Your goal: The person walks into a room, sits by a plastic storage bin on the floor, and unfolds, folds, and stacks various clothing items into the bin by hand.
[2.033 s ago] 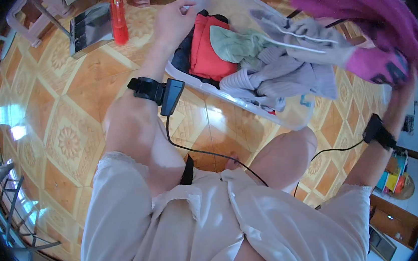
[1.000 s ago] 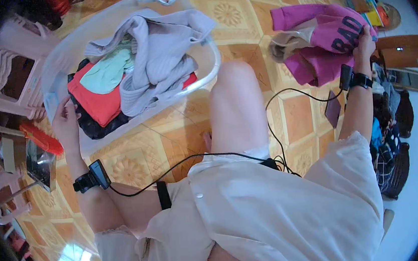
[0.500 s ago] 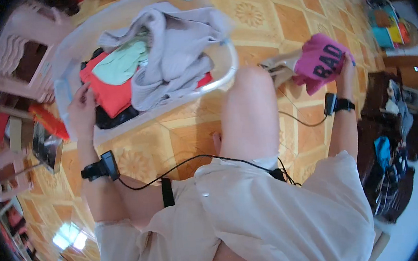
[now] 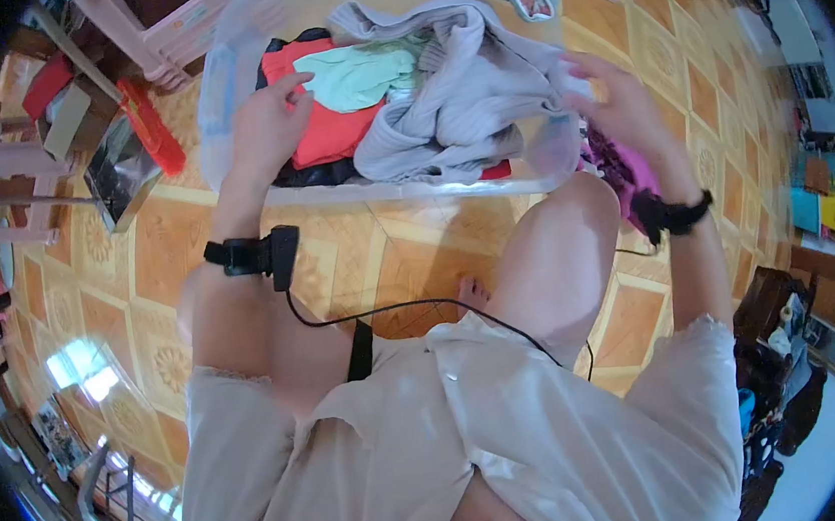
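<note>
At the left, a bright orange-red bristled brush (image 4: 152,130) lies by a grey metal dustpan (image 4: 118,179), with a narrow strip of tan patterned tile floor (image 4: 173,224) between them and the long clear plastic tub (image 4: 218,119). Above the tub's left end, the left hand (image 4: 271,129) has its fingers loosely bent, gripping nothing visible; whether they touch the folded red cloth garment (image 4: 333,136) beneath, I cannot tell. On the red one lies a crumpled mint-green cloth garment (image 4: 350,76), and right of it a heaped pale-grey ribbed knit garment (image 4: 458,106) reaches the tub's right rim. Half a second ago the right hand (image 4: 619,105) held out the magenta-pink garment (image 4: 643,181); now it has let go, its fingers spread and released at the knit's right edge. The pink garment lies on the floor by the tub's right end, partly hidden behind the wrist. The near rim runs close to the right knee; farther right, wide bare tile leaves room
</note>
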Available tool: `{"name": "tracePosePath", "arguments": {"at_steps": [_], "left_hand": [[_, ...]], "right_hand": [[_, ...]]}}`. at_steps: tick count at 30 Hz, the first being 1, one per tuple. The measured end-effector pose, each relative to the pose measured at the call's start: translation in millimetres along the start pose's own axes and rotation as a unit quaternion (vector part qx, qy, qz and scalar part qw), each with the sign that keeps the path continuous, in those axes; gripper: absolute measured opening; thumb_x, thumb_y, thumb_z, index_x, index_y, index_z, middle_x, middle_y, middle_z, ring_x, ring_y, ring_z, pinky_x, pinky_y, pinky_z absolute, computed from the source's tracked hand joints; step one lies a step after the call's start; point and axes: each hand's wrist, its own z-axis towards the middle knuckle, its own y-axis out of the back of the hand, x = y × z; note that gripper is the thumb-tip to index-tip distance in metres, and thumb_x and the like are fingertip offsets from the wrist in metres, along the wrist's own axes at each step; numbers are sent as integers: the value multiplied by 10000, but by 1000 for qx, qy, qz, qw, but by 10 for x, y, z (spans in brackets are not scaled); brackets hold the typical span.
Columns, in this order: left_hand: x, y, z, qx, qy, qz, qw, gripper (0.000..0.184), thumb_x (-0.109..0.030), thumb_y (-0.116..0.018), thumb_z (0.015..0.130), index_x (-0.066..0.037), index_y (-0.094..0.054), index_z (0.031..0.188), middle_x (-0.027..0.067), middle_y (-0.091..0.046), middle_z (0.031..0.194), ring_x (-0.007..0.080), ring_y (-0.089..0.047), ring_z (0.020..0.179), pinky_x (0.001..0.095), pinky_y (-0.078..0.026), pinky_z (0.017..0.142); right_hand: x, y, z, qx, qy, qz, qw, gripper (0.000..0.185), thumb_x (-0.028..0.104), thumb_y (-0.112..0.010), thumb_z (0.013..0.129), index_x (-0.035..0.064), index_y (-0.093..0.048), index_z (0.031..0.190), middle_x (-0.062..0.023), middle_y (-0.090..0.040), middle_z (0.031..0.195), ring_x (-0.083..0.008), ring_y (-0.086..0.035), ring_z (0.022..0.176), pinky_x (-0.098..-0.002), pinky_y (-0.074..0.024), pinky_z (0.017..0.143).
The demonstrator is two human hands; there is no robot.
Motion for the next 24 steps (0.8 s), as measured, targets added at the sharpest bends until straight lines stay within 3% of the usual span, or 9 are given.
{"name": "tracePosePath", "arguments": {"at_steps": [2, 5, 7, 11, 12, 16, 17, 19, 24], "left_hand": [[-64, 15, -15, 0, 0, -17, 1000, 313, -235, -704, 941, -120, -739, 1229, 143, -708, 832, 264, -679, 726, 372, -536, 684], [-109, 47, -41, 11, 15, -25, 1000, 306, -242, -693, 942, -129, -742, 1222, 144, -734, 886, 276, -699, 772, 397, -552, 720], [-100, 37, -87, -1, -22, -19, 1000, 307, -228, -687, 918, -125, -734, 1203, 133, -734, 852, 319, -710, 794, 436, -564, 719], [-48, 95, -162, -7, -21, -32, 999, 307, -212, -685, 907, -120, -735, 1196, 136, -735, 853, 327, -715, 813, 445, -567, 730], [1, 109, -165, -9, -17, -33, 999, 307, -212, -685, 907, -120, -735, 1196, 136, -735, 853, 327, -715, 813, 445, -567, 730], [86, 123, -123, -16, -12, -27, 999, 317, -213, -679, 910, -105, -734, 1202, 139, -736, 875, 327, -714, 837, 445, -569, 757], [87, 145, -108, -19, -3, -19, 1000, 321, -215, -677, 911, -101, -733, 1206, 141, -736, 882, 326, -713, 844, 443, -570, 766], [84, 168, -90, -14, 6, -27, 1000, 323, -218, -675, 912, -102, -733, 1208, 142, -736, 891, 324, -712, 850, 441, -570, 773], [58, 193, -56, 9, 23, -19, 1000, 335, -232, -667, 919, -108, -728, 1224, 142, -738, 913, 322, -711, 864, 445, -571, 790]], "right_hand": [[496, -401, 322, 41, 229, -164, 959, 867, 168, -854, 766, 190, -479, 1547, -120, -584, 1469, -311, -509, 1404, -451, -401, 1147], [853, -997, 672, 97, 319, -303, 893, 1062, 206, -890, 687, 212, -361, 1608, -121, -503, 1546, -293, -429, 1466, -501, -300, 1207], [838, -1402, 844, 132, 332, -413, 838, 1120, 267, -895, 672, 205, -310, 1625, -121, -609, 1402, -276, -520, 1370, -501, -302, 1193], [766, -1312, 901, 145, 315, -279, 896, 702, 251, -818, 665, 151, -657, 1341, -85, -690, 1007, -279, -623, 1126, -470, -333, 1139], [835, -1079, 827, 76, 305, -230, 921, 541, 215, -781, 657, 126, -731, 1188, -115, -712, 1029, -306, -651, 1084, -484, -390, 1095], [380, 53, 686, -129, 218, -83, 964, 558, 254, -835, 712, 119, -716, 1240, -97, -743, 1162, -285, -714, 1056, -443, -560, 930], [353, 352, 490, -135, 177, 118, 968, 521, 197, -818, 808, 71, -679, 1294, -86, -737, 1156, -235, -714, 1043, -395, -568, 927], [-146, 1097, 217, -188, 73, 139, 969, 488, 94, -779, 912, 40, -607, 1365, -88, -692, 1221, -169, -675, 1082, -337, -549, 959], [-909, 2254, -732, -550, 55, 67, 830, 441, 137, -821, 883, -25, -676, 1267, -129, -725, 1214, -208, -695, 1060, -334, -559, 910]]}}
